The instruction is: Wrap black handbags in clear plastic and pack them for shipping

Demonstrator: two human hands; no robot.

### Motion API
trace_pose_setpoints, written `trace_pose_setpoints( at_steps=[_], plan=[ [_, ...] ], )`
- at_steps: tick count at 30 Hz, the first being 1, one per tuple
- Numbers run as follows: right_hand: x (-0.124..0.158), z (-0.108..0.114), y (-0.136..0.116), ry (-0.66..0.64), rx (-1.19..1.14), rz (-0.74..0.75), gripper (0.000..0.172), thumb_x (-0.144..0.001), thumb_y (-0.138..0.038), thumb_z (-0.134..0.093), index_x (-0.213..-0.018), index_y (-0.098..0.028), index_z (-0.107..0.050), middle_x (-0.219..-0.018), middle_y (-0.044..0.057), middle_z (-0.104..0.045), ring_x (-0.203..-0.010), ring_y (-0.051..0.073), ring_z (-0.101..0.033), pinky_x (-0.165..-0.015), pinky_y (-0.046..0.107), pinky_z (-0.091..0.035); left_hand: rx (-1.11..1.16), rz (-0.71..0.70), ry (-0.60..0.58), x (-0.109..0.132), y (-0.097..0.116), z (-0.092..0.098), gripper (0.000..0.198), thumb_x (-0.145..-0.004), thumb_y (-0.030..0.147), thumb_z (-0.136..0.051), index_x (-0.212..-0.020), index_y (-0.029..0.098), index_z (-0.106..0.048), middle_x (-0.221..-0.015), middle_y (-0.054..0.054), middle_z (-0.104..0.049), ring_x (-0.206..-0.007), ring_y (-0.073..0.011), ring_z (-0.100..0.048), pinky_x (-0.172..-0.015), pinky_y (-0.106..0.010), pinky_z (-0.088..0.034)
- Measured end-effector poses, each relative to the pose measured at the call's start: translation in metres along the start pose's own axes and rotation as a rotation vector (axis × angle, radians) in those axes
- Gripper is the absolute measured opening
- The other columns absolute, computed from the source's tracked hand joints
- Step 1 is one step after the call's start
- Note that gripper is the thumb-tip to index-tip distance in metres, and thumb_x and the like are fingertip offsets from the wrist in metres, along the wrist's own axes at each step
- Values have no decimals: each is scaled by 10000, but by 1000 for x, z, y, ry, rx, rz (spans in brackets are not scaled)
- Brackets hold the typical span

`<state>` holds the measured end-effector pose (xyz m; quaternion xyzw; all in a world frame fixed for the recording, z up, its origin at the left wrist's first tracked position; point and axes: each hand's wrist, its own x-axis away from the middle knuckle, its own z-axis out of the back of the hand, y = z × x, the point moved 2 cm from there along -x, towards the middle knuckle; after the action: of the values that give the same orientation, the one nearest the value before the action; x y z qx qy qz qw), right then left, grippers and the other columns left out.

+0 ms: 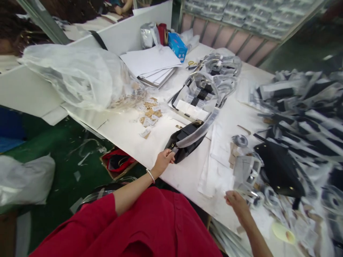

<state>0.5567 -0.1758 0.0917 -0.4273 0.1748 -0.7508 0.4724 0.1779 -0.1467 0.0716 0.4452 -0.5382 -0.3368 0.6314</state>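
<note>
Work surface: white tabletop, its near edge running slantwise from 9 to 5 o'clock of the handled piece, with a bare strip between that piece and the edge. Main item: one glossy black handbag with a plastic-wrapped strap, lying mid-table just in from the edge. Bounds around it: scattered small brown-and-white paper tags at 10 o'clock, a large translucent white plastic sack farther out on that line; black handbags in clear wrapping close by at 12 to 1; a dense heap of black pieces in pale wrapping well apart at 3; flat white sheets near at 4. Left arm: red sleeve, white bangle at the wrist, forearm stretched toward 2 o'clock. Right arm: bare forearm rising from the lower border toward 11. Left hand: fingers closed on the handbag's 8 o'clock end, by the gold-toned fitting. Right hand: fingers curled in, beside a grey-white plastic-wrapped piece — whether it grips anything cannot be told.
</note>
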Motion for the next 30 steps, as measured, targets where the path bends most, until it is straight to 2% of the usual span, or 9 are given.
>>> trace_pose_setpoints(
  at_steps=[2,4,7,9,13,20,26,30],
  plan=[
    [11,-44,-47,-161,-115,67,458,-598,-670,-653,-626,-216,-598,-611,43,-635,-624,213,-601,-638,355,-498,-16,-18,-14,2,-1,3,237,-814,398,-554,-707,186,-545,-599,27,-625,-502,-100,-574,-550,-221,-450],
    [21,-87,-100,-278,-183,158,414,-685,-617,-667,-683,-207,-607,-634,31,-634,-647,190,-588,-676,330,-477,-27,-31,-28,5,-1,5,228,-820,384,-550,-706,187,-544,-609,31,-622,-505,-97,-570,-548,-217,-450],
    [29,-136,-161,-295,-267,234,404,-700,-584,-710,-668,-206,-573,-592,-3,-591,-592,151,-529,-622,288,-430,-27,-46,-51,8,-3,8,238,-832,390,-545,-704,189,-545,-599,39,-604,-509,-98,-564,-542,-215,-449],
    [29,-160,-181,-275,-311,245,417,-689,-578,-730,-640,-205,-552,-566,-16,-572,-561,135,-501,-583,273,-406,-31,-54,-60,8,-5,11,243,-839,395,-542,-710,190,-547,-599,42,-598,-508,-99,-561,-534,-215,-446],
    [23,-187,-189,-183,-379,225,414,-669,-563,-750,-619,-201,-556,-551,-22,-570,-539,126,-497,-549,264,-402,-58,-94,-79,6,-8,17,252,-855,399,-540,-717,189,-554,-607,41,-599,-510,-98,-560,-532,-214,-440],
    [11,-200,-189,-96,-341,194,373,-645,-527,-767,-623,-200,-587,-541,-19,-599,-521,130,-525,-522,263,-412,-58,-134,-141,3,-2,27,276,-867,415,-532,-705,192,-548,-604,43,-589,-509,-95,-546,-532,-215,-436],
    [-1,-201,-180,-198,-362,54,406,-568,-525,-823,-611,-175,-622,-567,9,-639,-506,119,-530,-517,264,-433,-24,-113,-202,3,-1,31,267,-849,406,-543,-701,184,-550,-609,42,-583,-492,-86,-523,-545,-224,-421],
    [-6,-195,-173,-371,-445,-12,399,-526,-483,-859,-646,-157,-662,-632,26,-677,-531,107,-548,-551,258,-467,124,-1,-271,5,-3,33,307,-808,460,-588,-705,173,-547,-608,31,-590,-478,-80,-500,-523,-220,-397]
  ],
)
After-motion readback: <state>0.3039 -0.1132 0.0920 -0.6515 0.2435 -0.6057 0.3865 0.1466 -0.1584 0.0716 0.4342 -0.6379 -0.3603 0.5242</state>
